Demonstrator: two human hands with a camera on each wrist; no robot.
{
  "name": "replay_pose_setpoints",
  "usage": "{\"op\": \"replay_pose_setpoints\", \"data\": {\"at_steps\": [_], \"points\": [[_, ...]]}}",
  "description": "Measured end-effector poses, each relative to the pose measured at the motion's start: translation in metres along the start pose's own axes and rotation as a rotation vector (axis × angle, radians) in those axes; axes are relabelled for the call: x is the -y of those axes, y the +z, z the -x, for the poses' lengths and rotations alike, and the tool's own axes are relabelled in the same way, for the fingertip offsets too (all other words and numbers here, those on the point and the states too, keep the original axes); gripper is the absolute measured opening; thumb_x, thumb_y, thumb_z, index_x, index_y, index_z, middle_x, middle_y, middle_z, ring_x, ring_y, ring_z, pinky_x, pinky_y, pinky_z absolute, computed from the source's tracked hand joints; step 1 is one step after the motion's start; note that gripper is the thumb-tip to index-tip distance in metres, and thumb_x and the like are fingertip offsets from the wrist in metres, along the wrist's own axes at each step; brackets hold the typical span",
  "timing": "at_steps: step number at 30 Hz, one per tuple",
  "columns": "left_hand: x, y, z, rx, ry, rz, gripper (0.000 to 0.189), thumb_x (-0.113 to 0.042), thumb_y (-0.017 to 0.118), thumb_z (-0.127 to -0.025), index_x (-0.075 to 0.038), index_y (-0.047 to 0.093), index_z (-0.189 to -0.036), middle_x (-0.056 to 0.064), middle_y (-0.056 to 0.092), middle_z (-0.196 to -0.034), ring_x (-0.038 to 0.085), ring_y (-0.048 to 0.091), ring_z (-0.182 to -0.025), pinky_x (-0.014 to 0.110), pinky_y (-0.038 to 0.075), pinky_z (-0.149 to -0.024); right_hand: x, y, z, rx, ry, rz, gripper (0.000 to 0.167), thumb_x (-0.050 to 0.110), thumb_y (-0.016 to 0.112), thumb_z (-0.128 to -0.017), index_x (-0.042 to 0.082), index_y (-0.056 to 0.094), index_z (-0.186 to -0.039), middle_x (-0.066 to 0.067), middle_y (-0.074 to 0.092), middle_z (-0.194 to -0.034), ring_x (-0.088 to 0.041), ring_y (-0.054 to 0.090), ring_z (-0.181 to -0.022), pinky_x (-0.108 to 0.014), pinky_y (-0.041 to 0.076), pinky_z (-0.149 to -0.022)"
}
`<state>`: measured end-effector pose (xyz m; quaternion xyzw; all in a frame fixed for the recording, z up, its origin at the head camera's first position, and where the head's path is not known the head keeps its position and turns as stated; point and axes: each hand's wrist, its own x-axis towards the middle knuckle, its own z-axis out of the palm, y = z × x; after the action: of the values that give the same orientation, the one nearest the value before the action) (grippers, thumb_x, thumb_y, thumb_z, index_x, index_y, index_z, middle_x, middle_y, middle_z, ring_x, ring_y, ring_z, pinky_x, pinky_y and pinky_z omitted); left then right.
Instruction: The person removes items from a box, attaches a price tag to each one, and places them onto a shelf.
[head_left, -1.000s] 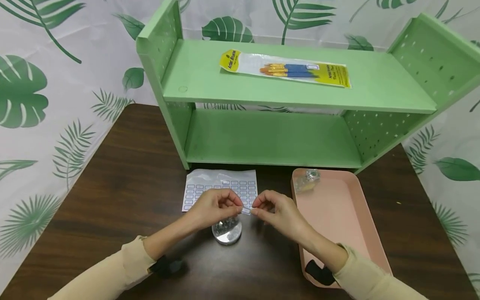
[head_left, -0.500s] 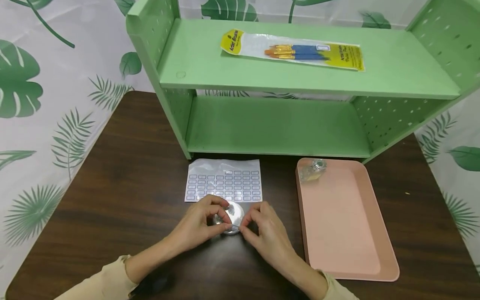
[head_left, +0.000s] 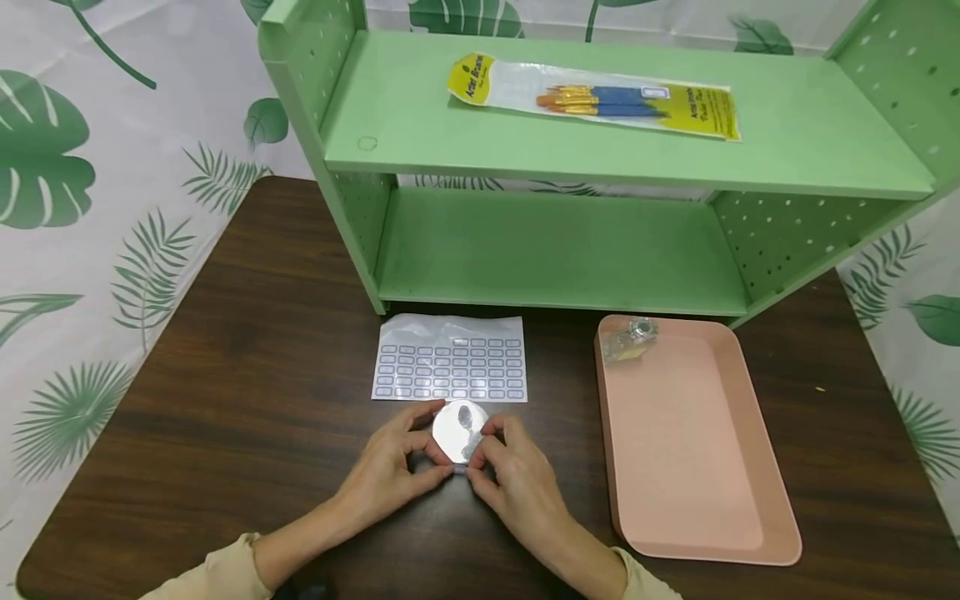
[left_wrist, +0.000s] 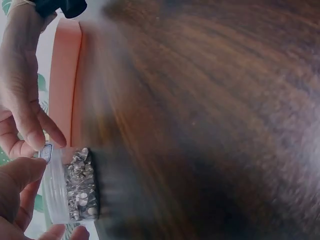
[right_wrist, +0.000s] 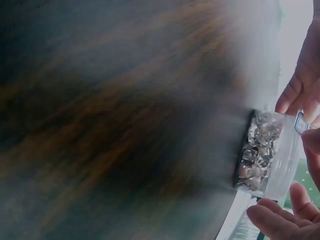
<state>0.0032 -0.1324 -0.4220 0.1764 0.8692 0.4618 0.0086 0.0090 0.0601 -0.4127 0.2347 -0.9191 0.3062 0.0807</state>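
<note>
Small white blue-bordered paper label (head_left: pixel 460 470), pinched by left hand (head_left: pixel 386 458) and right hand (head_left: pixel 517 475) at round clear-plastic jar (right_wrist: pixel 265 155), between left and right edges of dark-brown wooden counter (head_left: pixel 247 375): may stick crooked if the jar turns or one end slips early.

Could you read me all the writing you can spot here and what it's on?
"Artist Brus…": yellow left end of the brush packet; last letters blurred.
"Artist…": the packet's yellow right end; the rest is too blurred to read.
White sticker on the packet: too small to read.
Sheet of labels: blue borders show; any writing is too small.
Label at the jar: blue border; any writing is too blurred.
</note>
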Motion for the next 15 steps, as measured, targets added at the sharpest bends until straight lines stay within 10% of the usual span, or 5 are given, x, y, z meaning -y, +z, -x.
{"op": "replay_pose_setpoints", "data": {"at_steps": [15], "points": [[0.0022,0.0072,0.003,-0.045,0.045,-0.039,0.023,-0.009,0.084,-0.067,-0.021,0.064,-0.063,0.011,0.054,-0.13,0.023,0.051,-0.122,0.042,0.044,-0.097,-0.005,0.0088,0.003,-0.067,-0.09,0.076,0.029,0.007,0.084,-0.063,0.017,0.058,-0.068,-0.002,0.052,-0.097,-0.008,0.05,-0.077,-0.021,0.047,-0.059]]}}
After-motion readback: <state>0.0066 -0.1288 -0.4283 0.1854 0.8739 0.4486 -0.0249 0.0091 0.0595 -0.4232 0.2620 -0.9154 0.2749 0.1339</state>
